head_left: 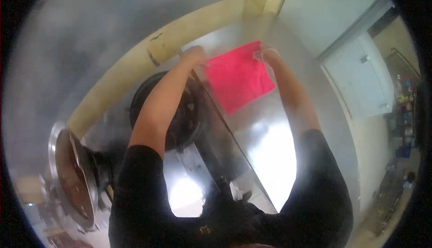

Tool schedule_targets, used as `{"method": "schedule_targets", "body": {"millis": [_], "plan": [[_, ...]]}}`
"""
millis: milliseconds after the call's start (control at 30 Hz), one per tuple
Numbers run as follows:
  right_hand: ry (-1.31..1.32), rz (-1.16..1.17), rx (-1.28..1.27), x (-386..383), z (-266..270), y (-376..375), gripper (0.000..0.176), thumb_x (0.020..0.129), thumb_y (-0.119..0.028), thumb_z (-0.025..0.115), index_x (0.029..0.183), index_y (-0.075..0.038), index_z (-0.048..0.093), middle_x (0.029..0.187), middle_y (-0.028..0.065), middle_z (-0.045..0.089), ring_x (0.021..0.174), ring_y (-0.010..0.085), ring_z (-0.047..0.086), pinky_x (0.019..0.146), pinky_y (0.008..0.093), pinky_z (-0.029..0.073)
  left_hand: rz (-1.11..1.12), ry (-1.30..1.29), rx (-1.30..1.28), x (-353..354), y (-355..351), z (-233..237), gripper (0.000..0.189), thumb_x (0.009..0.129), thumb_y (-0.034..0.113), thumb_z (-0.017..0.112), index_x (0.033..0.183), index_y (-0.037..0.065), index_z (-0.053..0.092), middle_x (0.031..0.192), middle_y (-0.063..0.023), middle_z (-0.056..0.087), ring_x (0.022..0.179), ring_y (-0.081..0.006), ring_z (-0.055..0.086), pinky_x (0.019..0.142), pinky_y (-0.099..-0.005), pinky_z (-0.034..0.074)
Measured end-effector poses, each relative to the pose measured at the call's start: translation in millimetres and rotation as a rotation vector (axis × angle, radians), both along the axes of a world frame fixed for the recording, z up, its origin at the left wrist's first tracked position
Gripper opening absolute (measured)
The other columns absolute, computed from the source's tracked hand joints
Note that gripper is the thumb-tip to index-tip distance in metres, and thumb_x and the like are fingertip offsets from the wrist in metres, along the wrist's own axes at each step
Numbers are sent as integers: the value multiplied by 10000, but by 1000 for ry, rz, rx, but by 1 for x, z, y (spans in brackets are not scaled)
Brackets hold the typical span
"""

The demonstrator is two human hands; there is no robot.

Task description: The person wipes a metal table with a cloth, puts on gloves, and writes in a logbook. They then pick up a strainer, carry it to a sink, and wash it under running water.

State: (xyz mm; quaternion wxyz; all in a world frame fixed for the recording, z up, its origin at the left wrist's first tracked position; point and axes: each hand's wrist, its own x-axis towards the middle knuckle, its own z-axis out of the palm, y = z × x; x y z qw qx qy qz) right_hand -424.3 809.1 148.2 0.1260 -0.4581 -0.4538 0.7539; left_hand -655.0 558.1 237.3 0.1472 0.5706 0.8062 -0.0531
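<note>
A bright pink cloth (238,77) hangs spread out between my two hands, above a shiny metal surface (270,135). My left hand (194,56) is closed on the cloth's upper left corner. At the upper right corner, my right hand (266,53) pinches the fabric; a pale band shows about that wrist. The cloth's lower edge slants, with one corner pointing down toward me. Blur hides the exact grip of the fingers on both sides.
Under my left forearm sits a round black burner or pan (189,113). A wide metal pan (74,176) with brown contents stands tilted in view at the lower left. A yellowish ledge (108,86) curves along the wall. Cluttered shelves (407,113) line the far right, beyond a white panel (360,77).
</note>
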Motion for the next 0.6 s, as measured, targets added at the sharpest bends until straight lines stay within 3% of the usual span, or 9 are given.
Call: {"method": "schedule_targets", "body": {"millis": [133, 200, 267, 333, 433, 500, 533, 600], "plan": [[-287, 263, 493, -122, -84, 64, 561, 860, -348, 683, 1286, -20, 522, 1192, 182, 629, 1031, 316, 637, 889, 400, 501, 218, -88, -67, -90, 18, -42, 521, 630, 431, 810, 913, 4, 716, 977, -208, 682, 918, -347, 662, 814, -412, 521], [-335, 336, 604, -167, -104, 82, 538, 891, -356, 608, 1312, -44, 487, 1197, 213, 613, 1052, 357, 620, 906, 441, 490, 278, -36, -52, -119, 29, -64, 495, 665, 394, 802, 941, -6, 707, 997, -213, 677, 961, -345, 652, 843, -405, 516], [-461, 346, 731, -179, -68, 63, 511, 915, -349, 560, 1331, -65, 472, 1264, 216, 550, 1127, 367, 554, 954, 453, 448, 274, 54, -39, -139, 37, -75, 422, 702, 336, 771, 963, 11, 705, 1024, -202, 677, 986, -336, 649, 850, -408, 518], [-604, 279, 863, -168, -18, 15, 486, 939, -341, 512, 1349, -86, 458, 1330, 218, 486, 1201, 376, 489, 1002, 466, 406, 218, 164, -21, -144, 39, -83, 311, 741, 258, 716, 977, 56, 710, 1057, -173, 681, 991, -320, 654, 834, -423, 529], [-632, 305, 1043, -127, 21, -58, 455, 975, -330, 440, 1377, -117, 435, 1430, 221, 391, 1312, 390, 391, 1073, 484, 342, 330, 137, 262, -123, 33, -76, 327, 780, 259, 671, 1040, 62, 688, 1082, -160, 676, 981, -319, 651, 814, -431, 530], [-422, 408, 1366, -83, -7, -83, 515, 941, -340, 490, 1412, -151, 406, 1437, 200, 387, 1316, 370, 387, 1094, 481, 317, 224, -182, -41, -111, 37, -52, 295, 783, 251, 656, 1015, 76, 701, 1068, -162, 679, 962, -310, 653, 782, -439, 532], [-488, 462, 1455, -56, 1, -108, 523, 926, -299, 521, 1412, -147, 403, 1424, 190, 402, 1315, 360, 387, 1083, 486, 322, 160, -340, -191, -103, 42, -46, 280, 784, 247, 649, 1003, 82, 708, 1061, -163, 680, 952, -306, 653, 766, -442, 533], [-614, 535, 1628, 1, 1, -152, 543, 909, -283, 540, 1415, -151, 397, 1403, 176, 426, 1306, 354, 396, 1087, 502, 306, 138, -420, -220, -99, 42, -53, 251, 761, 268, 660, 923, 87, 726, 985, -174, 691, 904, -303, 659, 734, -438, 537]]}}
